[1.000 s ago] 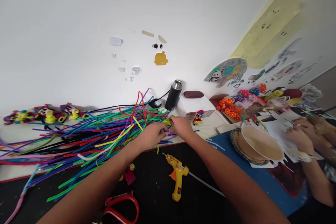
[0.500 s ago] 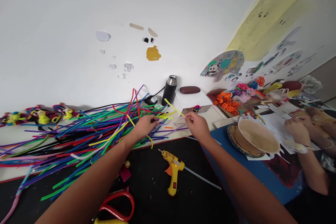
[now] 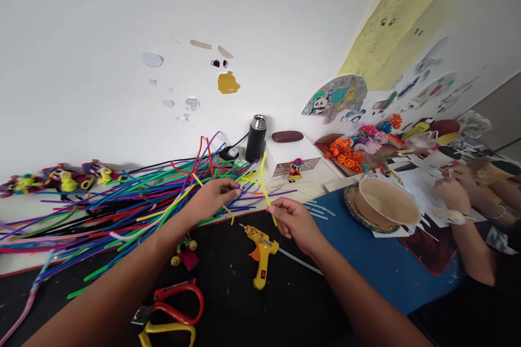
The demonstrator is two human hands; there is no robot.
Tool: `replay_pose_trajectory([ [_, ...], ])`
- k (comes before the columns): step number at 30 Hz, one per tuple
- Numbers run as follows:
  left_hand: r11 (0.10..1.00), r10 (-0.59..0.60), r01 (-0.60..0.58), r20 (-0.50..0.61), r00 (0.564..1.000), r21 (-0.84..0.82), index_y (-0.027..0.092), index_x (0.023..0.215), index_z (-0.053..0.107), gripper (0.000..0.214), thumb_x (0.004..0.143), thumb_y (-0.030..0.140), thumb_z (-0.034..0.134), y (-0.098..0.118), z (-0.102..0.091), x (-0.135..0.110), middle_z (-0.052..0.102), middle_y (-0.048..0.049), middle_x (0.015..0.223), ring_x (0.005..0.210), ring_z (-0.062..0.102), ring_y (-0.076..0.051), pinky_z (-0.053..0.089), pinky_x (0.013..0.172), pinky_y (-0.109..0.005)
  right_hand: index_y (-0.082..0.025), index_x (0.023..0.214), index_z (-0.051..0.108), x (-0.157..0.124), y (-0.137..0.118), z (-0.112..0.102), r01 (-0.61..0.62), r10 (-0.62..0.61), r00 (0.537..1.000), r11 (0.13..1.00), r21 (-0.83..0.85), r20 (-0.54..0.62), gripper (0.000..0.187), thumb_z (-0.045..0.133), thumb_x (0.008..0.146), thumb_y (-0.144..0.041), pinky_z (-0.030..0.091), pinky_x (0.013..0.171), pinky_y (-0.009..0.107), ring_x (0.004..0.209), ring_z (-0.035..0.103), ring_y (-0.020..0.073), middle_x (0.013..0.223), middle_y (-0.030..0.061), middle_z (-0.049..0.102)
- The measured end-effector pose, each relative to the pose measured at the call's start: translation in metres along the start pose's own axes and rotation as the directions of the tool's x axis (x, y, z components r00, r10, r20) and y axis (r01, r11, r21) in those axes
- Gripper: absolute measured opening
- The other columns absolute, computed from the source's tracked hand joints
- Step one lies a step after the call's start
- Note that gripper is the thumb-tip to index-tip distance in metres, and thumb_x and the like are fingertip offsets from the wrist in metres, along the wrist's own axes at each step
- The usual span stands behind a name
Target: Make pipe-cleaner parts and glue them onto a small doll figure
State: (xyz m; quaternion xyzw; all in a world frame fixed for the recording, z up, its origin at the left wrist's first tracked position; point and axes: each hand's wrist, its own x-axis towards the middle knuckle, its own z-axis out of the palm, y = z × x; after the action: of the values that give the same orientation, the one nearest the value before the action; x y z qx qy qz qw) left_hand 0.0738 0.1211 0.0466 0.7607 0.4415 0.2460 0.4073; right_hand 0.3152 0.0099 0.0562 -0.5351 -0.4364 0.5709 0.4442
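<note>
My right hand (image 3: 296,220) is closed in a pinch on a yellow pipe cleaner (image 3: 265,181), which stands nearly upright above the table. My left hand (image 3: 212,197) rests with curled fingers on the near end of a big pile of coloured pipe cleaners (image 3: 122,203) and pinches a purple one (image 3: 236,188) at its fingertips. A yellow glue gun (image 3: 259,254) lies on the black mat between my arms.
Red and yellow scissors (image 3: 173,312) lie near my left forearm. A black flask (image 3: 255,138), a white box (image 3: 293,154) and small figures (image 3: 61,179) line the wall. Another person's hands (image 3: 451,190) work over papers at right, by a bowl (image 3: 386,203).
My right hand has pulled the yellow pipe cleaner out of the pile, back toward me and to the right. My left hand stayed on the pile.
</note>
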Motion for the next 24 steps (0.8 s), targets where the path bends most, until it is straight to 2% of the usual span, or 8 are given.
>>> replay_pose_trajectory([
  [2, 0.999, -0.015, 0.015, 0.001, 1.0, -0.039, 0.02, 0.095, 0.075, 0.044, 0.088, 0.062, 0.063, 0.005, -0.012, -0.022, 0.076, -0.0025, 0.087, 0.078, 0.066, -0.023, 0.05, 0.074, -0.03, -0.019, 0.087, 0.064, 0.007, 0.01, 0.001, 0.015, -0.016, 1.0, 0.996, -0.092, -0.007, 0.039, 0.075, 0.08, -0.056, 0.023, 0.041, 0.021, 0.04, 0.031, 0.0073, 0.053, -0.0109, 0.043],
  [5, 0.993, -0.077, 0.066, -0.114, 0.99, -0.099, 0.022, 0.092, 0.074, 0.048, 0.083, 0.068, 0.068, 0.009, -0.034, -0.054, 0.078, -0.0036, 0.094, 0.092, 0.069, -0.026, 0.052, 0.088, -0.033, -0.019, 0.089, 0.066, 0.019, 0.021, 0.0, 0.07, -0.074, 0.997, 0.957, -0.28, -0.004, 0.034, 0.07, 0.083, -0.052, 0.027, 0.044, 0.023, 0.044, 0.037, 0.01, 0.056, -0.0084, 0.046],
  [9, 0.963, -0.228, 0.185, -0.224, 0.948, -0.195, 0.022, 0.09, 0.072, 0.053, 0.074, 0.072, 0.074, 0.009, -0.064, -0.101, 0.078, -0.0058, 0.096, 0.096, 0.07, -0.029, 0.054, 0.088, -0.035, -0.019, 0.092, 0.07, 0.032, 0.027, 0.002, 0.182, -0.214, 0.977, 0.828, -0.53, 0.002, 0.024, 0.063, 0.09, -0.042, 0.029, 0.051, 0.025, 0.053, 0.041, 0.0131, 0.06, -0.006, 0.048],
  [12, 0.938, -0.338, 0.298, -0.279, 0.899, -0.176, 0.023, 0.094, 0.073, 0.055, 0.074, 0.075, 0.074, 0.006, -0.078, -0.134, 0.077, -0.0045, 0.094, 0.096, 0.068, -0.028, 0.054, 0.086, -0.034, -0.018, 0.092, 0.071, 0.039, 0.028, 0.007, 0.205, -0.237, 0.971, 0.757, -0.62, 0.031, 0.021, 0.062, 0.091, -0.037, 0.03, 0.054, 0.026, 0.054, 0.044, 0.0139, 0.06, -0.0055, 0.052],
  [17, 0.882, -0.469, 0.412, -0.327, 0.821, -0.229, 0.026, 0.079, 0.077, 0.071, 0.049, 0.09, 0.075, 0.005, -0.082, -0.162, 0.077, -0.0047, 0.085, 0.092, 0.07, -0.032, 0.058, 0.085, -0.039, -0.017, 0.096, 0.075, 0.052, 0.03, 0.029, 0.221, -0.229, 0.97, 0.7, -0.679, 0.079, 0.023, 0.061, 0.095, -0.034, 0.037, 0.059, 0.025, 0.061, 0.055, 0.015, 0.069, -0.0017, 0.066],
  [19, 0.864, -0.499, 0.433, -0.327, 0.802, -0.255, 0.029, 0.078, 0.078, 0.07, 0.046, 0.091, 0.075, 0.001, -0.08, -0.167, 0.079, -0.0045, 0.086, 0.093, 0.071, -0.033, 0.059, 0.087, -0.042, -0.017, 0.102, 0.077, 0.058, 0.029, 0.039, 0.243, -0.217, 0.967, 0.647, -0.722, 0.131, 0.025, 0.058, 0.098, -0.033, 0.041, 0.062, 0.024, 0.066, 0.061, 0.0152, 0.077, -0.0001, 0.072],
  [22, 0.865, -0.497, 0.431, -0.312, 0.81, -0.258, 0.033, 0.079, 0.079, 0.061, 0.054, 0.089, 0.073, -0.019, -0.078, -0.178, 0.08, -0.0016, 0.088, 0.095, 0.073, -0.034, 0.059, 0.091, -0.045, -0.021, 0.102, 0.08, 0.07, 0.025, 0.048, 0.252, -0.195, 0.966, 0.589, -0.768, 0.168, 0.025, 0.059, 0.1, -0.034, 0.043, 0.064, 0.023, 0.071, 0.067, 0.0152, 0.082, -0.0004, 0.077],
  [24, 0.873, -0.484, 0.427, -0.32, 0.814, -0.235, 0.04, 0.086, 0.079, 0.05, 0.063, 0.084, 0.073, -0.035, -0.077, -0.188, 0.082, 0.0032, 0.094, 0.102, 0.073, -0.034, 0.057, 0.098, -0.048, -0.022, 0.106, 0.08, 0.079, 0.021, 0.044, 0.229, -0.192, 0.97, 0.541, -0.809, 0.146, 0.025, 0.059, 0.1, -0.035, 0.044, 0.066, 0.023, 0.073, 0.069, 0.0159, 0.084, -0.0001, 0.079],
])
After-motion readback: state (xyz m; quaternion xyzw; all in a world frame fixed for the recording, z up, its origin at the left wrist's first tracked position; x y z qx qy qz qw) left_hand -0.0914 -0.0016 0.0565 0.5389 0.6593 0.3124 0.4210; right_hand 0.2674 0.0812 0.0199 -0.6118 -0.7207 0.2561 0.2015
